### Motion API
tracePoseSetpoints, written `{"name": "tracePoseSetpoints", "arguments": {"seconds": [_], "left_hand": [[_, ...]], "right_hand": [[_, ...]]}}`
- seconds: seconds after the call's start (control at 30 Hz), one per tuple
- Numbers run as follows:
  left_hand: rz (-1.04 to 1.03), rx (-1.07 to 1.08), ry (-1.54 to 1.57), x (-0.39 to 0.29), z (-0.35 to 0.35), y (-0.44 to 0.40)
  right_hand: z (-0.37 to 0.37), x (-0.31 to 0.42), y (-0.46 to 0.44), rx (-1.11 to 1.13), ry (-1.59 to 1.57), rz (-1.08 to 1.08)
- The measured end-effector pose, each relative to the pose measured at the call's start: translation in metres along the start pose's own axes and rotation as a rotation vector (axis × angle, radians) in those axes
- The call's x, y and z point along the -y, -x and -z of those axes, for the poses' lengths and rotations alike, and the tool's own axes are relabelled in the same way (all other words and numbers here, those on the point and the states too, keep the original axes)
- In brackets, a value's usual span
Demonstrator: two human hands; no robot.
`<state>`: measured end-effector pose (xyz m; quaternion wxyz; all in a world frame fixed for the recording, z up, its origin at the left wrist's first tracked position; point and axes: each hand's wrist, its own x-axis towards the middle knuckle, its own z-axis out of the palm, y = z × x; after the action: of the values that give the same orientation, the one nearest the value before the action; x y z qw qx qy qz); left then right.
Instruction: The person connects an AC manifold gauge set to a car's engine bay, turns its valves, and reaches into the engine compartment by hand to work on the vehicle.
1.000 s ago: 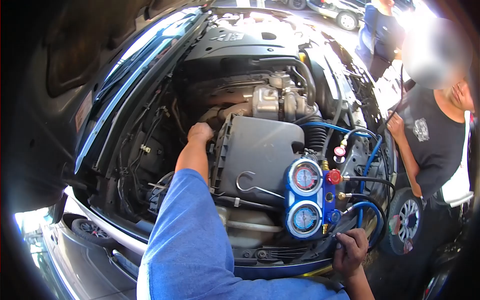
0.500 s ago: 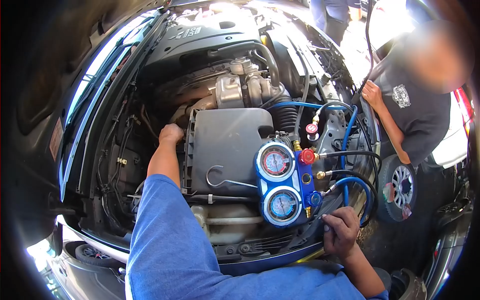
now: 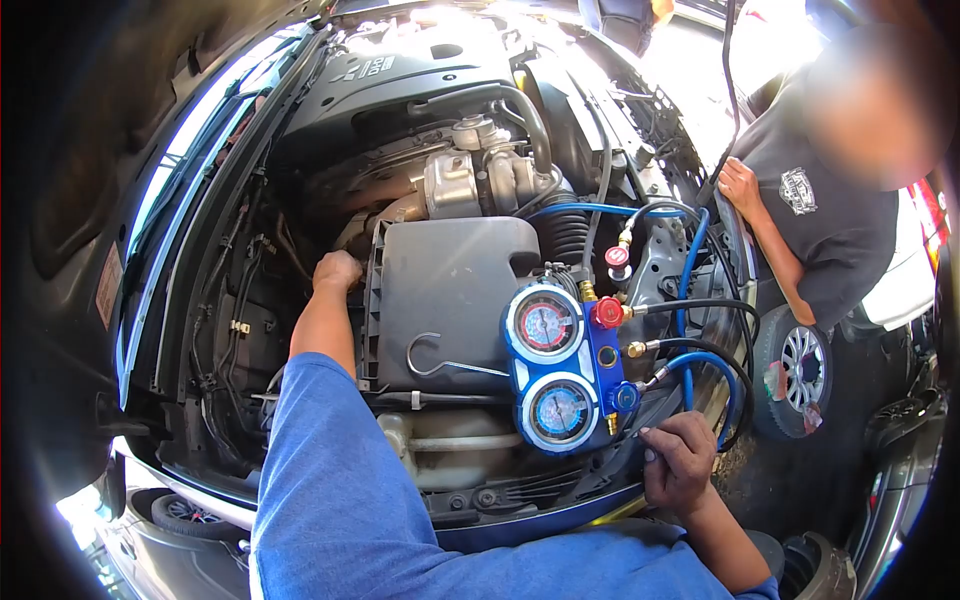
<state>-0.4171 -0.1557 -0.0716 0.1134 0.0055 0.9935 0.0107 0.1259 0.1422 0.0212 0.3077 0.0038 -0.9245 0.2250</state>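
Note:
My left hand (image 3: 338, 270) reaches down into the engine bay, just left of the black air filter box (image 3: 440, 300); its fingers are mostly hidden, and what they touch does not show. My right hand (image 3: 680, 458) is by the front edge of the bay, its fingers curled together around something too small to make out. Just up and left of it, a blue manifold gauge set (image 3: 590, 365) with two dials lies partly on the box. A metal hook (image 3: 425, 355) sticks out from the gauges over the box. Blue and black hoses (image 3: 715, 362) run from its valves.
The raised hood (image 3: 70, 250) covers the left side. Behind the box are the turbo (image 3: 455, 185) and the engine cover (image 3: 385, 85). At the right, a co-worker in a dark shirt (image 3: 835, 205) rests a hand on the car's edge. A wheel (image 3: 795, 375) stands below.
The view has shifted, so the engine bay and gauges appear further left. Both my hands keep about the same places relative to the car. The co-worker leans closer to the bay.

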Motion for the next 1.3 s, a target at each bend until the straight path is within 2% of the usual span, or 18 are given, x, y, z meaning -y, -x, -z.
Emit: {"name": "tracePoseSetpoints", "arguments": {"seconds": [1.3], "left_hand": [[-0.009,0.001,0.018,0.000,0.003,0.008]], "right_hand": [[0.002,0.006,0.000,0.001,0.009,-0.036]]}}
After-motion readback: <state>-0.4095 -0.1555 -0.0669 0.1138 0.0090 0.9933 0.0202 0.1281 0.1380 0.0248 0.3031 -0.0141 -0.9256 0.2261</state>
